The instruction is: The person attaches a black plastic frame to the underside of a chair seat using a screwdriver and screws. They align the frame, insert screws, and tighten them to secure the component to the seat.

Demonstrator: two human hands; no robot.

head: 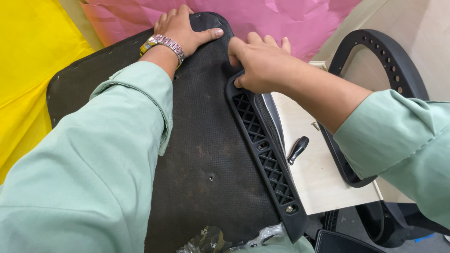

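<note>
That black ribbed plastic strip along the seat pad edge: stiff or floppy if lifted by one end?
Probably stiff: the black plastic strip has a lattice of ribs along its length. Likely light for its size, since the lattice cells look open. It may not lift freely; a screw seems to sit near its lower end, and the right hand grips its upper end on the seat pad.

Two arms in pale green sleeves reach forward from bottom of view. Left arm extends up and away, cuff pushed back, metal watch on wrist. Left hand (180,29) lies palm down, fingers flat and together, thumb spread toward right. Right forearm bare from rolled cuff, comes in from right edge. Right hand (260,63) knuckles up, fingers curled under, thumb pointing up-left. Hands near, not touching.
</note>
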